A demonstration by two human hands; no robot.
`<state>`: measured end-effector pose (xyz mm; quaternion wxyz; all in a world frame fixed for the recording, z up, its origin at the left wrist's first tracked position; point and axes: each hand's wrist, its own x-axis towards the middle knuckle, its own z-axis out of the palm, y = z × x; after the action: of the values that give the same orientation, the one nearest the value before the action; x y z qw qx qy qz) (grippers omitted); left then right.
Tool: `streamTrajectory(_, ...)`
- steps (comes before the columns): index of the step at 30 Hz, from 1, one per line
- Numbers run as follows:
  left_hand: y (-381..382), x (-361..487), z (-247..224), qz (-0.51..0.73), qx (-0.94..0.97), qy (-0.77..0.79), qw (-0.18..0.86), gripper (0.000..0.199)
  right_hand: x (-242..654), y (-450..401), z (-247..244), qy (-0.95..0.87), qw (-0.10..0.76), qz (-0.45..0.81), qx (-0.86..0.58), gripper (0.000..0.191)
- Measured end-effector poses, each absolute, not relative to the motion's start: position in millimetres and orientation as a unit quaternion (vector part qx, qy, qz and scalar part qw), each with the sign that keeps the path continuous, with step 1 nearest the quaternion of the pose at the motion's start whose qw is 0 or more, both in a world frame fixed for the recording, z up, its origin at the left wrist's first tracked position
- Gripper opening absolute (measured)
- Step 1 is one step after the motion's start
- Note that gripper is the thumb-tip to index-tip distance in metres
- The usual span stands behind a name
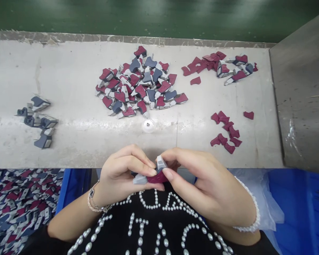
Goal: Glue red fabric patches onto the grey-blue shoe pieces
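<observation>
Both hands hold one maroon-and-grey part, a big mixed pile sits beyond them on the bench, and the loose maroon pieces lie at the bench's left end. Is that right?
No: the head view shows the loose maroon pieces toward the right end of the bench. The rest holds: left hand and right hand on one maroon-and-grey part, big mixed pile beyond them.

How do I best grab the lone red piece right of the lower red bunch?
I'd pinch the red piece by its near and far edges from above: it looks thin and lies flat on the bench, clear of other pieces.
</observation>
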<state>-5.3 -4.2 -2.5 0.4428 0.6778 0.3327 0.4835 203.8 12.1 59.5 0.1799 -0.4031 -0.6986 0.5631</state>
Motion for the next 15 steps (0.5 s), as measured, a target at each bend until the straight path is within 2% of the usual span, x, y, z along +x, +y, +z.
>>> streamTrajectory(11,-8.5,-5.7,-8.5,0.527,0.645,0.343,0.434,0.031,199.5,7.2,55.7,-0.689,0.163,0.585,-0.395,0.011)
streamTrajectory(15,-11.4,-5.8,-11.7,0.522,0.616,0.384,0.448,0.031,198.5,3.9,53.8,-0.69,0.178,0.578,-0.397,0.02)
